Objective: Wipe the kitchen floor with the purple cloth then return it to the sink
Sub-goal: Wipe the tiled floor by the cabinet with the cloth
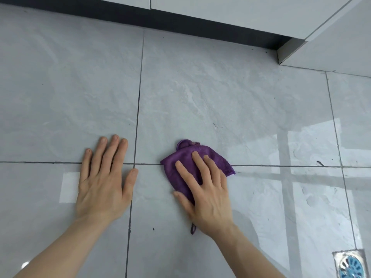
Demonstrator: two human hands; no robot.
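The purple cloth (180, 167) lies crumpled on the grey tiled floor (200, 87), across a grout line. My right hand (206, 193) presses flat on top of it, fingers spread, covering its near half; a small loop of the cloth shows below my wrist. My left hand (102, 181) rests flat on the bare tile to the left of the cloth, palm down, fingers apart, holding nothing. The sink is out of view.
White cabinet fronts (220, 9) with a dark kickboard (160, 19) run along the far edge. A cabinet corner (287, 51) juts out at the upper right. A floor drain (350, 265) with a blue grate sits at the bottom right. Small dark specks dot the tiles.
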